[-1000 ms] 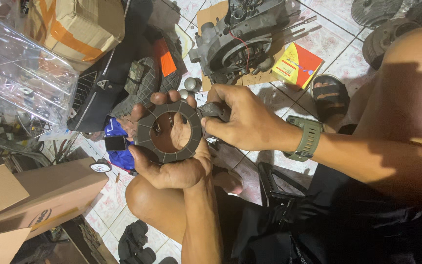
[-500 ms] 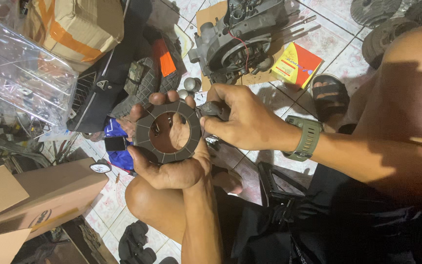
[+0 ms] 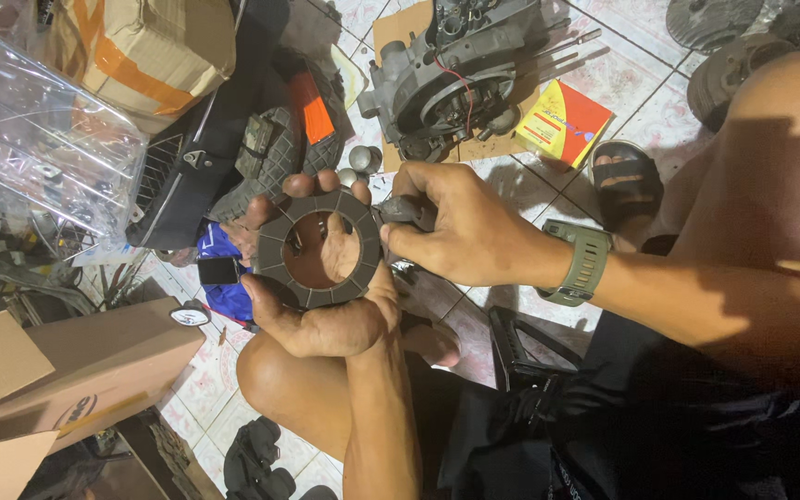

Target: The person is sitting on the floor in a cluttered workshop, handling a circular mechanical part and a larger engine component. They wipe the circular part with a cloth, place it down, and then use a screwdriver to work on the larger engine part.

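A dark grey ring-shaped friction disc (image 3: 273,239) with segmented pads lies flat in the palm of my left hand (image 3: 326,319), fingers curled around its far rim. My right hand (image 3: 469,231), with a green watch on its wrist, pinches a small dark metal part (image 3: 404,211) against the disc's right edge. Both hands are held above my bent knee, over the tiled floor.
A grey engine block (image 3: 451,79) sits on cardboard ahead, with a red-and-yellow box (image 3: 564,121) beside it. A black scooter seat (image 3: 233,148), a clear plastic cover (image 3: 34,139) and cardboard boxes (image 3: 67,370) crowd the left. A sandalled foot (image 3: 627,185) rests at right.
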